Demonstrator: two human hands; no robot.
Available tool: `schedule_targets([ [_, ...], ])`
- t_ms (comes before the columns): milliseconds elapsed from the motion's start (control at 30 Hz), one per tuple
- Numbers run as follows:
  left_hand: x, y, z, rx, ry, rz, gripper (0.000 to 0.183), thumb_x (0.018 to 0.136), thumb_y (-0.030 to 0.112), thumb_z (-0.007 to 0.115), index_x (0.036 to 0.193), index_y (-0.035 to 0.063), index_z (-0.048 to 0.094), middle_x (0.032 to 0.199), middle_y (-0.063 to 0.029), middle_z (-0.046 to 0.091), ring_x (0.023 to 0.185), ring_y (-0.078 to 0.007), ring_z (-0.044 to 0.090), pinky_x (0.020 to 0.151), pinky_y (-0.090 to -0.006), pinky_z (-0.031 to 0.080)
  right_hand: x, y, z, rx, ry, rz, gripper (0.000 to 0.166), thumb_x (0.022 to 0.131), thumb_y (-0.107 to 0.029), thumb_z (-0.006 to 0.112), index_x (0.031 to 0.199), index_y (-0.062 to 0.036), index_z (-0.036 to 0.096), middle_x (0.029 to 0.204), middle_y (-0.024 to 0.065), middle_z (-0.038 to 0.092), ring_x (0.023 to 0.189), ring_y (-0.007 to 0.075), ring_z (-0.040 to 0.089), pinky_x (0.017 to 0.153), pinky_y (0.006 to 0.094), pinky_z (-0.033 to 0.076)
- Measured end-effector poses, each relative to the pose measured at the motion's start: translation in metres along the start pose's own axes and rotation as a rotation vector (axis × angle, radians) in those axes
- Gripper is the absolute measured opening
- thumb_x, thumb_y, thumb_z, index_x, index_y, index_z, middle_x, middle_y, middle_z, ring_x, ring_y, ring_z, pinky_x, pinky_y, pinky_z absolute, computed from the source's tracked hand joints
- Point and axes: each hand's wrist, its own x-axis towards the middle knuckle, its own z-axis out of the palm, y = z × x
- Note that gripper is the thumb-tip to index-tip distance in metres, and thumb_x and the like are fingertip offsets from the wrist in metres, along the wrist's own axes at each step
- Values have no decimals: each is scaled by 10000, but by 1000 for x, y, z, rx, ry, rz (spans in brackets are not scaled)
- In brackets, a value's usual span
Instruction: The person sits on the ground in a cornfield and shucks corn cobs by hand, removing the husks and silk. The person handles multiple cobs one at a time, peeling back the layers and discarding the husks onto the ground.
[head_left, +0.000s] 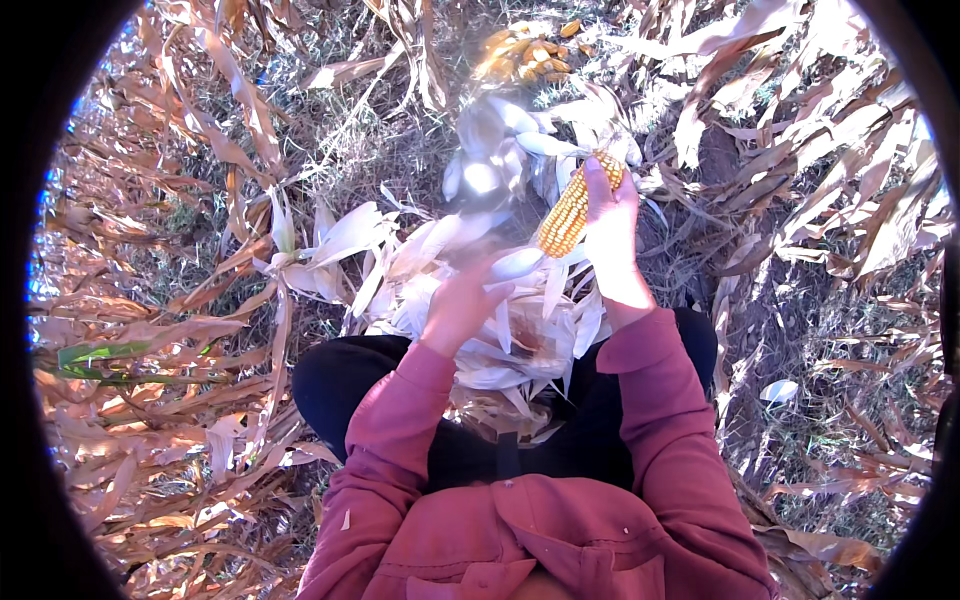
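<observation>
My right hand (611, 214) grips an ear of corn (566, 217) with bare yellow kernels showing, tilted with its lower end toward my left hand. White husk leaves (551, 144) spread beside the ear's upper end. My left hand (461, 304) is below and left of the ear, its fingers blurred. A pale husk leaf (517, 264) lies between those fingers and the ear's lower end; whether they pinch it is unclear. Beneath both hands, a heap of loose corn husks (525, 360) fills the space between my bent legs.
Several husked ears of corn (521, 56) lie piled on the ground ahead. Dry corn stalks and leaves (150, 322) cover the left side, and more dry leaves (817, 150) lie at right. A husk cluster (322, 255) sits left of the heap. A hazy patch blurs the upper middle.
</observation>
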Motion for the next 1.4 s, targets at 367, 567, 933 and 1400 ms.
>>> schedule_targets([
  [367,9,-19,33,-920,-302,108,512,962,424,342,1073,-27,558,870,-47,587,812,-127,553,766,-269,451,-17,22,17,343,-7,364,252,882,-270,552,918,-21,528,747,53,566,632,132,557,597,261,464],
  [567,-6,0,21,-1359,-475,-8,461,897,420,509,996,-27,559,725,-13,511,660,-112,498,649,-242,438,-23,20,22,533,-40,388,318,894,-335,511,966,-26,488,802,89,573,618,190,579,613,318,513],
  [933,6,-2,23,-372,-26,280,345,876,317,578,898,-25,545,649,-20,482,620,-76,416,549,-261,363,-20,32,19,286,-32,517,417,896,-431,481,1027,-35,464,723,99,558,587,195,581,529,320,499],
  [1400,4,0,19,-284,-20,385,304,877,279,578,834,-20,540,635,-36,483,603,-92,441,543,-260,380,-4,55,8,463,-123,964,462,854,-499,495,973,-53,484,710,143,568,598,280,596,534,408,518],
])
